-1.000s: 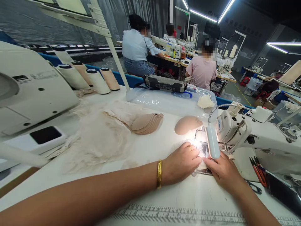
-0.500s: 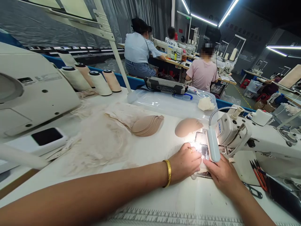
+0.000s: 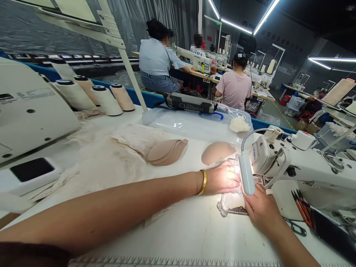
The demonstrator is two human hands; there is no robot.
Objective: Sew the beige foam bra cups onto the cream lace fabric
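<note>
My left hand (image 3: pixel 224 178), wearing a ring and a gold bangle, lies with its fingers stretched toward the needle area of a white sewing machine (image 3: pixel 274 154). Under it shows the edge of pale, lace-like fabric (image 3: pixel 217 164), brightly lit. On the other side, my right hand (image 3: pixel 261 205) rests close to the presser foot area, its fingertips partly behind a slim lamp (image 3: pixel 247 174). What the right fingers touch is hidden. Behind my left hand lies a beige rounded cup piece (image 3: pixel 217 152). A stack of similar cup pieces (image 3: pixel 167 152) sits further left.
Thread cones (image 3: pixel 107 100) and a second machine (image 3: pixel 36 107) stand at left. A clear plastic bin lid (image 3: pixel 178 122) carries a dark Claison case (image 3: pixel 191 102). Orange-handled snips (image 3: pixel 302 207) and a dark tray (image 3: pixel 330 230) lie at right. Co-workers sit beyond.
My left hand has moved slightly up and its curled fingers have flattened out. A metal plate edge and a clump beside it now show below it. My right hand stays by the machine.
</note>
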